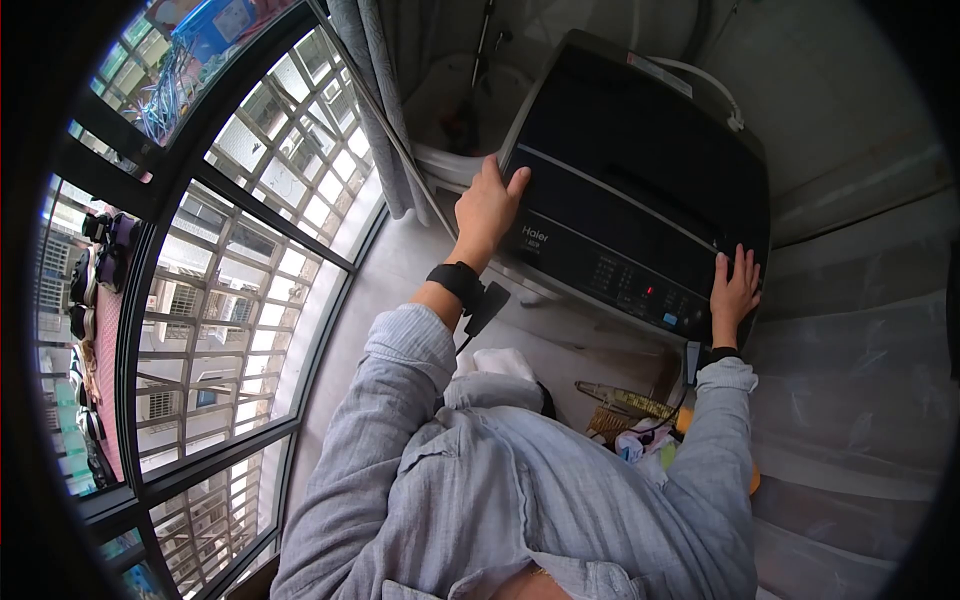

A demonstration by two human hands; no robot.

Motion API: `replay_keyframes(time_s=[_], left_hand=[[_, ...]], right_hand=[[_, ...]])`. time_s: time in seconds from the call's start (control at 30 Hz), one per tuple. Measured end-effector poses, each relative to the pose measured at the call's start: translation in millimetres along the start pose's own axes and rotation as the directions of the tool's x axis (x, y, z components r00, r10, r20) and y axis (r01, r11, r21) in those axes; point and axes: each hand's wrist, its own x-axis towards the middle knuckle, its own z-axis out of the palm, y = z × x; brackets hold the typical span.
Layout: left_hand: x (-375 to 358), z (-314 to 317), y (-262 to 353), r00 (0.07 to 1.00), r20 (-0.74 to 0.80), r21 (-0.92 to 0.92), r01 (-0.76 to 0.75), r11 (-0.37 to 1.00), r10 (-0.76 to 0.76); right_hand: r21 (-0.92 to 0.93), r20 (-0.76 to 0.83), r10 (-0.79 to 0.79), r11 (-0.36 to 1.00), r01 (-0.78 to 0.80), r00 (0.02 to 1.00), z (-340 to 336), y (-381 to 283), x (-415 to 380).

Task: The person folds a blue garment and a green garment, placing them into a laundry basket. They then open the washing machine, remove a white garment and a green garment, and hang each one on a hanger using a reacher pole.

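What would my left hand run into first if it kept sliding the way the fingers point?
The left hand lies on the washing machine's dark lid, fingers pointing along its edge; beyond it stands the white bucket, probably first, though depth is unclear.

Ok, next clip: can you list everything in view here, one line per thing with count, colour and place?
washing machine: one, black lid and panel, upper middle, both hands on it
control panel: one, black with a small red light, front edge of the machine
hose: one, white, behind the machine at top right
curtain: one, grey, hanging left of the machine
window grille: one, white bars in a dark frame, left side
bucket: one, white, behind the curtain, contents unclear
shirt: one, grey-blue, bottom middle
wrist strap: one, black, on the left wrist
left hand: on the lid's left corner
right hand: fingers spread on the panel's right end
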Motion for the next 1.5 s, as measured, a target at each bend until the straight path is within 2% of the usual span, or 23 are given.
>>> replay_keyframes(time_s=[0.6, 0.9, 1.0, 1.2, 1.37, 1.5], left_hand=[[0, -2, 4, 0.999, 0.011, 0.01, 0.041, 0.999, -0.041], [1, 0, 5, 0.998, 0.005, 0.023, 0.07, 0.997, -0.07], [3, -2, 10, 0.992, 0.039, 0.07, 0.12, 0.99, -0.123], [9, -2, 18, 0.987, 0.046, 0.197, 0.143, 0.97, -0.154], [7, 2, 25, 0.976, 0.024, 0.204, 0.205, 0.957, -0.214], [8, 4, 24, 0.98, -0.013, 0.208, 0.199, 0.958, -0.201]], right_hand=[[-0.026, -0.025, -0.008, 1.0, 0.007, 1.0, 0, -1, 0], [-0.042, 0.003, 0.0, 0.999, 0.001, 1.0, -5, -4, 1], [-0.018, 0.035, -0.005, 1.0, 0.006, 0.999, -12, -3, 4], [0.045, 0.055, -0.161, 0.986, 0.158, 0.985, -22, 17, 8], [0.027, -0.014, -0.167, 0.986, 0.167, 0.986, -16, 18, 4], [0.054, -0.022, -0.17, 0.984, 0.171, 0.985, -16, 18, 4]])
